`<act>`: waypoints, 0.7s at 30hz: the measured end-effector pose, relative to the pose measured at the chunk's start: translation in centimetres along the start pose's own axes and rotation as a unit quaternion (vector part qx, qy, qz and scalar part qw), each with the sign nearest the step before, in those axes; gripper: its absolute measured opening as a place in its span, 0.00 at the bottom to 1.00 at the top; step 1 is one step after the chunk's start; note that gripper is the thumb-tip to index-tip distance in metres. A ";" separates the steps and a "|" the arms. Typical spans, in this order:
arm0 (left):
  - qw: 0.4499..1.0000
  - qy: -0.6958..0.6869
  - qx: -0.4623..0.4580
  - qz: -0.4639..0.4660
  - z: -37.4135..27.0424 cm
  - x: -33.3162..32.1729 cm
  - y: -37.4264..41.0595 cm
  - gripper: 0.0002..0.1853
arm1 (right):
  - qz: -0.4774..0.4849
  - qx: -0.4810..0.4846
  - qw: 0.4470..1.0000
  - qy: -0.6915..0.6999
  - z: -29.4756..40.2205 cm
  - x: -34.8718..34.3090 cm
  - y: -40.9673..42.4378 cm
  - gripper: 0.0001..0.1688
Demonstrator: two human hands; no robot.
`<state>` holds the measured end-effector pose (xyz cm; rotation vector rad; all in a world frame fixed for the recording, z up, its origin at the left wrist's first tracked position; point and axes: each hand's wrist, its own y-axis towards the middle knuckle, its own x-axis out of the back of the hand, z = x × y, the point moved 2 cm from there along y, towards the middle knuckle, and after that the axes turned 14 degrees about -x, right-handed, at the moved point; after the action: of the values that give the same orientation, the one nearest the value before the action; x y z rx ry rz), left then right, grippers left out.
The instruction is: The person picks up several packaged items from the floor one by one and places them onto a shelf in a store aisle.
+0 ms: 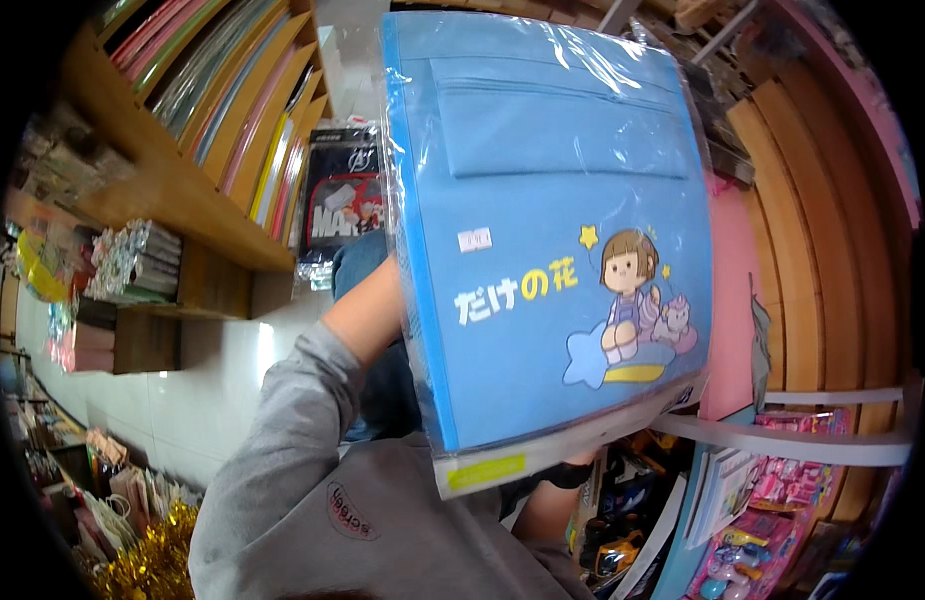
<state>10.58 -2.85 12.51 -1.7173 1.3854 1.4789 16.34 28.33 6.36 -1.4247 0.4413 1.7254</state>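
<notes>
A blue fabric bag (522, 210) in a clear plastic sleeve (597, 52) fills the middle of the view, raised in front of my body. It has a zipped pocket, a small white sticker, printed lettering and a cartoon child seated on a star. Along its lower edge runs a pale strip with a yellow-green label (486, 472). My left forearm (368, 311) in a grey sleeve passes behind the bag, which hides my left hand. A sliver of my right hand (584, 456) shows at the bag's lower right edge, above a dark wristband; its fingers are hidden.
Wooden shelving (229, 172) on the left holds upright sheets in coloured stacks. A packaged dark Marvel bag (344, 195) lies beyond my knee. Gold tinsel (151, 551) is at lower left. Boxed pink toys (792, 480) stand at right below a white rail (792, 441), near wooden boards (815, 225).
</notes>
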 end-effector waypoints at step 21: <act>0.963 0.177 0.182 -0.088 3.3 7.4 -12.5 0.45 | -0.075 0.012 0.997 0.021 -1.7 7.9 -2.8 0.30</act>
<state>19.66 1.81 1.60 -1.8567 1.5200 0.7857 19.56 31.72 -0.83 -1.4428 0.3665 1.5679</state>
